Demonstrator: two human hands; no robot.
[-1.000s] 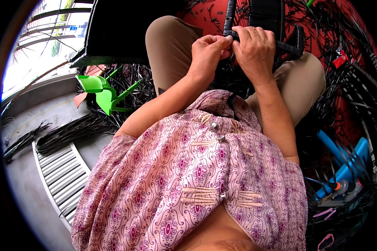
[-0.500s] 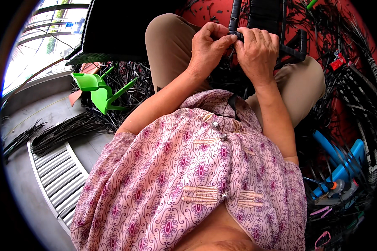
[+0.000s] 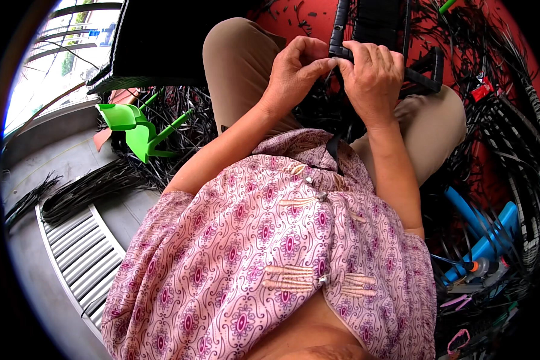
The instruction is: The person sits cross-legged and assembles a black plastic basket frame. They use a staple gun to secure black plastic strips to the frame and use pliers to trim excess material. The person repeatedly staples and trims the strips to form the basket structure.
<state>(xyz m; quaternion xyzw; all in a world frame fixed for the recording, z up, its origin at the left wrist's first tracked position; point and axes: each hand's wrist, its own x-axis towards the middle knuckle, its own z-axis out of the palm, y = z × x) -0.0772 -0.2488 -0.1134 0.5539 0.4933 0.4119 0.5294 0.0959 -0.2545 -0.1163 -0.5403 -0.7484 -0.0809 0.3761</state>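
Observation:
A black frame [image 3: 340, 27] wrapped in flat black strips stands between my knees at the top of the view, with a broad black panel [image 3: 374, 21] inside it. My right hand [image 3: 373, 75] has its fingers curled over the frame's near corner. From the other side my left hand [image 3: 297, 71] comes in, thumb and forefinger pinched at that same corner. Both thumb tips almost meet there. Whatever the left fingertips grip is too small and too covered to make out. A wrapped loop [image 3: 433, 69] of the frame juts out beyond my right hand.
Loose black strips [image 3: 183, 120] lie heaped around my legs on a red surface [image 3: 294, 21]. At left are a green plastic object [image 3: 141, 141], a strip bundle [image 3: 96, 189] and a white slatted panel [image 3: 81, 246]. A blue tool [image 3: 489, 243] and pink-handled scissors [image 3: 456, 301] lie at right.
Both hands have dropped slightly, keeping their place at the frame's corner. My left wrist has moved a little to the left. The view has shifted slightly.

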